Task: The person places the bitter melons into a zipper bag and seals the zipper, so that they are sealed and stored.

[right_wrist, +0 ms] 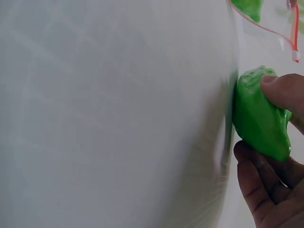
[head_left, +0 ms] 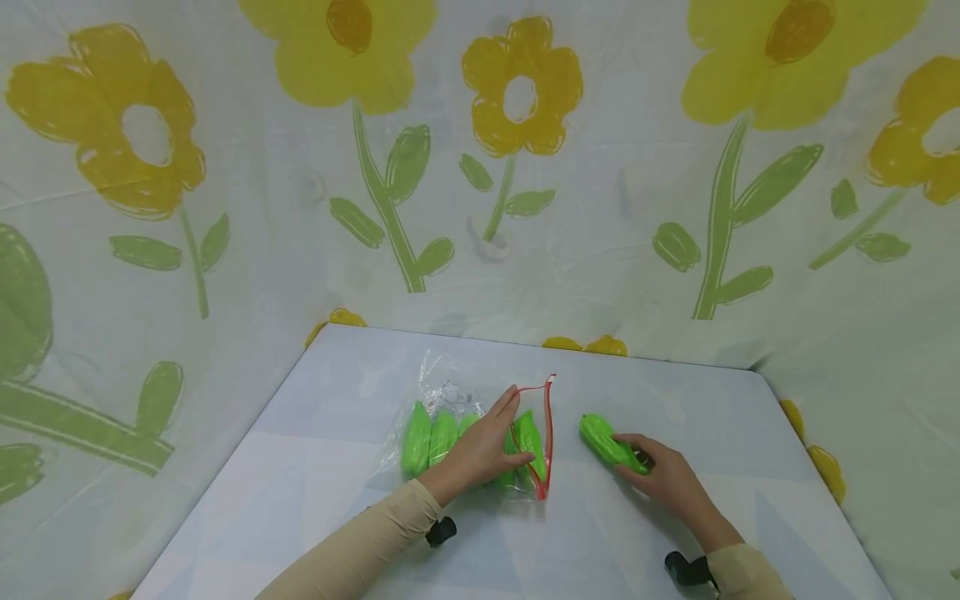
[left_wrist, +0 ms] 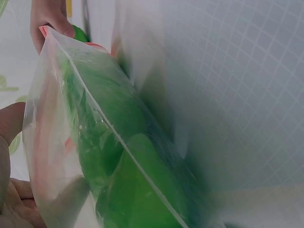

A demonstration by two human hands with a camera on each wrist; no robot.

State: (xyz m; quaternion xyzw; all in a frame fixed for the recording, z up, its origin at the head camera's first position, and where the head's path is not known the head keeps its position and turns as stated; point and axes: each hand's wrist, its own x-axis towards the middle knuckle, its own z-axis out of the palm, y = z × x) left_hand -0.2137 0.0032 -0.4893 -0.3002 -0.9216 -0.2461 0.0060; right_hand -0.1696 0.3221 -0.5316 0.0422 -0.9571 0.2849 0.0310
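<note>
A clear zip bag [head_left: 457, 400] with a red-edged mouth [head_left: 547, 425] lies on the white table [head_left: 300, 483], holding several green toy vegetables [head_left: 417, 439]. My left hand [head_left: 491, 446] pinches the upper lip of the bag near its mouth; the bag [left_wrist: 85, 142] fills the left wrist view with green shapes [left_wrist: 137, 190] inside. My right hand [head_left: 660, 475] grips a loose green toy vegetable [head_left: 609, 445] lying on the table just right of the bag's mouth. In the right wrist view that vegetable [right_wrist: 259, 114] sits between thumb and fingers [right_wrist: 256, 185].
A flowered plastic sheet [head_left: 480, 167] forms the backdrop behind and beside the table. The table's far edge [head_left: 525, 343] runs close behind the bag, its right edge [head_left: 817, 475] beyond my right hand.
</note>
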